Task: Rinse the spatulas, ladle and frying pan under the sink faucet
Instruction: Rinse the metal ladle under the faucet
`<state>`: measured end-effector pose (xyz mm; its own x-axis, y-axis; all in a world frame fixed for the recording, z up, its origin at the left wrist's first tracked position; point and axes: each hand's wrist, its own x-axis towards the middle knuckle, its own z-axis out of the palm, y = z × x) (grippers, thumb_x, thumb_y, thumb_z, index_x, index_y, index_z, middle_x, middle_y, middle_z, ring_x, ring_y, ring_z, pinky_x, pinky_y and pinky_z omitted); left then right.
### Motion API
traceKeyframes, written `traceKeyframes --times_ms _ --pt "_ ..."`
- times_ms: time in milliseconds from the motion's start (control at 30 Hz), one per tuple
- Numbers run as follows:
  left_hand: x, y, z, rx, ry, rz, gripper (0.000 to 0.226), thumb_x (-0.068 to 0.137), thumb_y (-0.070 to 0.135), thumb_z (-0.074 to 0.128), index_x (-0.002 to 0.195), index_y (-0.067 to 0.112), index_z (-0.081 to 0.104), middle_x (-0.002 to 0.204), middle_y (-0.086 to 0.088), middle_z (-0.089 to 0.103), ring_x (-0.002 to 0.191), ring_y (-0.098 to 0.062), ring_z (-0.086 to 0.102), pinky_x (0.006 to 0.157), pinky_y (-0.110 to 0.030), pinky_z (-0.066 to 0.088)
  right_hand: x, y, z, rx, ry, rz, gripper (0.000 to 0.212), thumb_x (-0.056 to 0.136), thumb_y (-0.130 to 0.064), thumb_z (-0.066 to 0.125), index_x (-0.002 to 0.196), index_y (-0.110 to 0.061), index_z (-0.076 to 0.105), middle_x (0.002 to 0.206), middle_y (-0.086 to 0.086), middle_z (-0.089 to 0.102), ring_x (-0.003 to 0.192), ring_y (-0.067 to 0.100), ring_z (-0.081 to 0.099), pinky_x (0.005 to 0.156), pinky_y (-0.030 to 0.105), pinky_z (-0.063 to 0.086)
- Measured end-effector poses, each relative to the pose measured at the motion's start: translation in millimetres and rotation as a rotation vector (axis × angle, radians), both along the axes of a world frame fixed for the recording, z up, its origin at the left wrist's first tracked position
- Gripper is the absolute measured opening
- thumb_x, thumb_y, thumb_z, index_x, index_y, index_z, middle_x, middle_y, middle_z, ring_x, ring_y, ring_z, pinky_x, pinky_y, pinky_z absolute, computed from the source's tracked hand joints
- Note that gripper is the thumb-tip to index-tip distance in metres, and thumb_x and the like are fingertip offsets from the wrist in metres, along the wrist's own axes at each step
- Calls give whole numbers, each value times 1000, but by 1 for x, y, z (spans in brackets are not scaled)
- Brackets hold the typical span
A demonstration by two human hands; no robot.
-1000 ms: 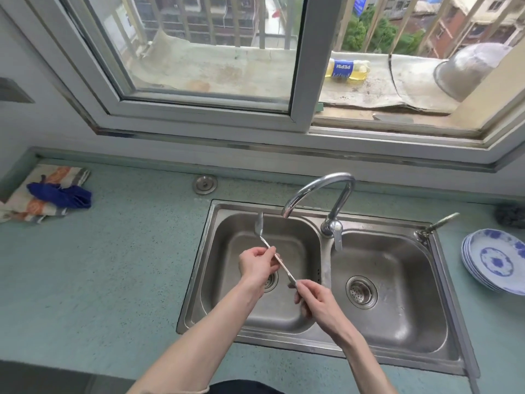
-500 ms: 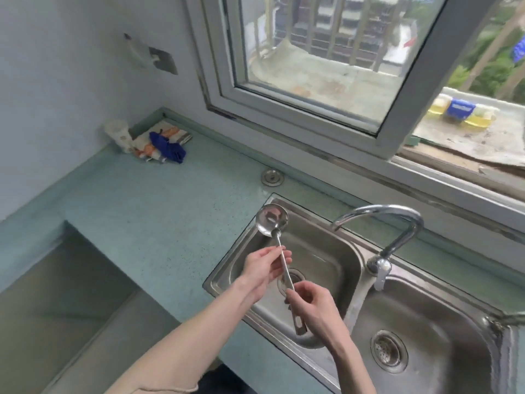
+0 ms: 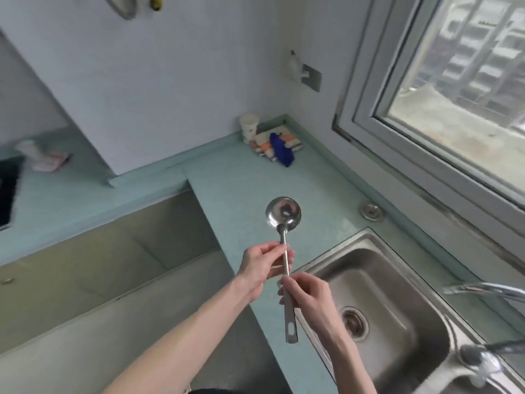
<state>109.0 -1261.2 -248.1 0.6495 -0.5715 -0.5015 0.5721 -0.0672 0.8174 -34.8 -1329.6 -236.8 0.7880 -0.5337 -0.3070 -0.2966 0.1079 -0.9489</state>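
Note:
Both hands hold a steel ladle (image 3: 283, 214) over the teal counter, just left of the steel sink (image 3: 377, 282). Its bowl points away from me and its handle end hangs toward me. My left hand (image 3: 262, 264) pinches the upper shaft. My right hand (image 3: 308, 294) grips the shaft lower down. The faucet (image 3: 488, 290) arcs at the right edge, blurred; no water stream is visible. No spatula or frying pan is in view.
A paper cup (image 3: 249, 127) and folded cloths with a blue rag (image 3: 281, 149) sit in the counter's far corner. A round metal cap (image 3: 370, 210) lies behind the sink. The counter (image 3: 233, 189) drops to a lower recess at left. The window (image 3: 460, 81) is at right.
The view has swung left. The ladle has come out from over the left basin and now sits above the counter, still held in both hands.

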Motion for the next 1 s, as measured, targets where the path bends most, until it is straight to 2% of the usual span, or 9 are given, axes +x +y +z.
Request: traceKeyframes --times_ms 67,167,267,367,467,533,633,767,1000 --pt "21 30 5 2 -16 66 19 95 14 72 108 1 72 98 -17 78 88 -26 75 80 -38 60 27 22 7 -13 -7 59 26 102 -25 65 88 -6 75 80 12 76 75 29 76 70 35 60" --pt "55 81 15 -22 -7 176 16 94 11 71 104 -1 73 95 -17 78 82 -25 74 81 -40 61 69 61 14 -59 -13 157 30 102 -28 66 82 -7 74 75 13 73 67 27 67 66 45 54" --pt "90 140 27 -29 -17 277 17 94 7 71 104 -7 72 92 -20 77 75 -25 72 74 -35 63 113 108 21 -106 -22 279 33 103 -26 63 76 -8 71 71 16 69 65 18 59 65 37 45" --pt "122 204 34 6 -52 365 18 93 7 72 105 -6 72 95 -21 77 74 -25 74 69 -33 62 155 155 26 -109 -33 371 30 102 -21 64 76 -8 73 73 13 72 66 17 65 66 33 51" --pt "151 267 38 24 -96 446 17 94 9 72 106 -3 73 94 -20 78 76 -24 75 66 -30 60 199 205 27 -106 -46 460 26 101 -19 66 81 -5 75 74 11 74 69 19 71 75 44 61" --pt "169 307 40 26 -111 504 17 94 9 72 106 -3 73 94 -20 78 76 -23 74 66 -30 60 227 239 24 -93 -58 508 24 100 -17 66 84 -2 75 76 11 75 72 20 74 78 46 63" --pt "193 368 41 13 -130 597 19 94 9 71 108 -4 71 93 -19 78 78 -24 75 69 -31 61 264 293 26 -75 -62 606 22 101 -18 66 86 -4 75 80 9 77 79 23 77 77 37 62" --pt "213 450 50 18 -142 755 19 95 7 70 108 -6 70 93 -21 77 76 -23 74 70 -30 61 307 368 34 -61 -60 761 23 101 -16 65 86 -1 73 79 9 76 77 23 76 71 24 57" --pt "233 596 60 52 -150 1078 11 94 4 70 101 -5 71 91 -24 76 72 -24 74 66 -27 61 378 506 39 -56 -61 1091 24 101 -16 66 83 -3 75 79 9 77 75 23 76 70 23 57"
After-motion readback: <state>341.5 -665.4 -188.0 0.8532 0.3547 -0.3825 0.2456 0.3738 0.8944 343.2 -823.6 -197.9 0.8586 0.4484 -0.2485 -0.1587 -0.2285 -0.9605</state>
